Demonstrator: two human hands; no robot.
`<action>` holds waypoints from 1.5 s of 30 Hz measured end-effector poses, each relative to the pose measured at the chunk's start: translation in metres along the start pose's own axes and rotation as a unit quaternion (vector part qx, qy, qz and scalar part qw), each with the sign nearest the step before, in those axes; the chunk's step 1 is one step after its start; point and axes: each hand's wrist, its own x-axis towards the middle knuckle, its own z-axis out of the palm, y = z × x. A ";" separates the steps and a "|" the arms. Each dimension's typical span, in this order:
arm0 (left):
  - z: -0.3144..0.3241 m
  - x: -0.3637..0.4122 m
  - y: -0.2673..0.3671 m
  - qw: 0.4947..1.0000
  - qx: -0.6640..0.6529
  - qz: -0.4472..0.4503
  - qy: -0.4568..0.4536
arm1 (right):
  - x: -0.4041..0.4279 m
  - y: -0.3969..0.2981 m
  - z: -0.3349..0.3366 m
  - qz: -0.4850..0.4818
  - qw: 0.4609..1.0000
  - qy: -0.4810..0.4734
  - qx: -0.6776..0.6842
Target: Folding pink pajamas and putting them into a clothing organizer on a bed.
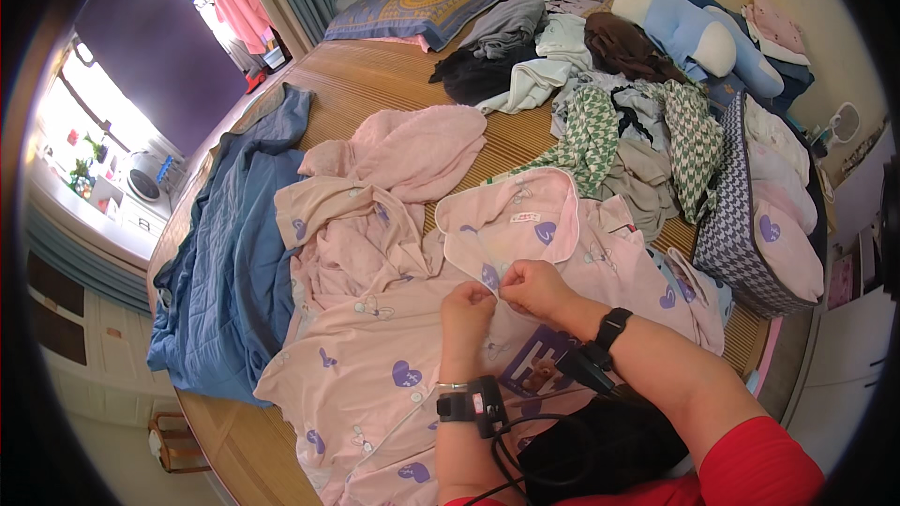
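Note:
A pink pajama top [394,344] with purple hearts and white piping lies spread over the bed before me, its collar [508,221] towards the far side. Just below the collar, my left hand [469,306] pinches the front edge of the top between thumb and fingers. My right hand [531,289] pinches the same edge right beside it, with the fingertips nearly touching. What lies between the fingertips is too small to tell. A purple print with a bear [538,362] shows on the cloth below my right wrist, partly behind the wrist-worn device.
A blue quilted cover [239,253] lies left. Pink fleece clothing [422,147] lies beyond the top. Mixed clothes [636,169] are heaped at the back right, near a houndstooth fabric storage box [731,253] holding folded clothes. Black cables [510,446] hang near my forearms.

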 end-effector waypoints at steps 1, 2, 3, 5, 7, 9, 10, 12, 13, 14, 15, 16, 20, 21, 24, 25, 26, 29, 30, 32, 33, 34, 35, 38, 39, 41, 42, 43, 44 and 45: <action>0.000 0.001 -0.003 1.000 0.022 0.019 0.006 | 0.000 0.002 0.000 0.015 0.998 -0.015 0.053; 0.001 0.001 -0.005 1.000 0.022 0.020 0.006 | 0.000 0.003 0.000 0.029 0.994 -0.029 0.106; 0.003 -0.001 -0.002 0.999 0.044 0.021 0.009 | 0.000 0.001 -0.001 0.029 0.994 -0.029 0.106; 0.006 0.000 -0.003 0.997 0.067 0.022 0.012 | -0.001 -0.003 -0.001 0.045 0.996 -0.033 0.074; 0.005 0.001 -0.008 0.988 0.132 0.068 0.040 | 0.000 -0.003 0.001 0.026 0.998 -0.028 0.050; 0.007 0.001 -0.009 0.992 0.107 0.058 0.038 | 0.001 -0.001 0.002 0.007 0.999 -0.022 0.026; 0.008 0.000 -0.008 0.995 0.080 0.047 0.036 | 0.001 0.000 0.001 0.012 1.000 -0.020 0.014; 0.008 0.000 -0.004 0.994 0.090 0.044 0.032 | 0.003 0.003 0.000 0.018 1.000 -0.017 0.001; 0.009 -0.001 -0.003 0.994 0.100 0.040 0.029 | 0.003 0.005 0.000 0.022 1.000 -0.006 0.014; 0.009 -0.001 -0.002 0.994 0.099 0.040 0.028 | 0.004 0.007 0.000 0.026 0.999 0.006 0.026; 0.009 -0.001 -0.002 0.994 0.097 0.037 0.029 | 0.002 0.005 0.001 0.026 0.999 0.005 0.026; 0.008 -0.002 -0.002 0.994 0.095 0.033 0.029 | 0.000 0.002 0.001 0.045 0.996 0.014 0.075; 0.006 0.000 -0.007 0.996 0.063 0.054 0.014 | -0.001 0.001 0.001 0.089 0.984 0.021 0.151; 0.005 0.001 -0.010 0.998 0.038 0.049 0.007 | -0.002 0.002 -0.001 0.090 0.984 0.020 0.151; 0.002 0.002 -0.012 0.999 0.006 0.037 -0.007 | -0.002 0.005 -0.005 0.094 0.978 -0.007 0.184; 0.002 0.002 -0.011 0.999 -0.002 0.031 -0.015 | -0.002 0.008 -0.006 0.084 0.976 -0.017 0.199; 0.003 0.001 -0.008 0.999 -0.002 0.031 -0.016 | -0.002 0.010 -0.007 0.073 0.974 -0.028 0.214; 0.005 -0.002 0.001 0.999 -0.044 0.000 -0.027 | -0.004 0.008 -0.007 0.084 0.974 -0.019 0.211; 0.005 -0.003 0.003 0.999 -0.045 -0.009 -0.026 | -0.005 0.007 -0.007 0.083 0.974 -0.018 0.211; 0.006 -0.004 0.006 0.998 -0.047 -0.017 -0.028 | -0.005 0.006 -0.006 0.106 0.975 -0.010 0.196; 0.005 -0.006 0.008 0.999 -0.022 -0.022 -0.038 | -0.006 0.007 -0.006 0.105 0.975 -0.008 0.196; 0.006 -0.007 0.010 0.998 0.004 -0.026 -0.049 | -0.006 0.008 -0.007 0.101 0.974 -0.007 0.203; 0.007 -0.006 0.008 0.998 0.003 -0.024 -0.051 | -0.006 0.009 -0.008 0.098 0.973 -0.006 0.210; 0.007 -0.003 -0.001 0.999 0.014 -0.014 -0.038 | -0.007 0.009 -0.010 0.092 0.972 -0.015 0.215; 0.007 -0.001 -0.003 0.999 0.031 -0.008 -0.032 | -0.008 0.011 -0.011 0.089 0.972 -0.013 0.215; 0.008 -0.002 -0.004 0.998 0.048 0.000 -0.026 | -0.009 0.016 -0.010 0.075 0.968 -0.016 0.240; 0.009 -0.002 -0.003 0.999 0.041 -0.005 -0.026 | -0.008 0.017 -0.009 0.074 0.968 -0.015 0.240; 0.009 -0.002 -0.002 0.999 0.033 -0.010 -0.025 | -0.008 0.018 -0.008 0.072 0.969 -0.005 0.238; 0.010 -0.004 0.000 0.999 0.034 -0.009 -0.026 | -0.008 0.020 -0.007 0.070 0.969 0.006 0.235; 0.011 -0.006 0.004 0.999 0.014 -0.019 -0.032 | -0.008 0.020 -0.007 0.069 0.969 0.006 0.235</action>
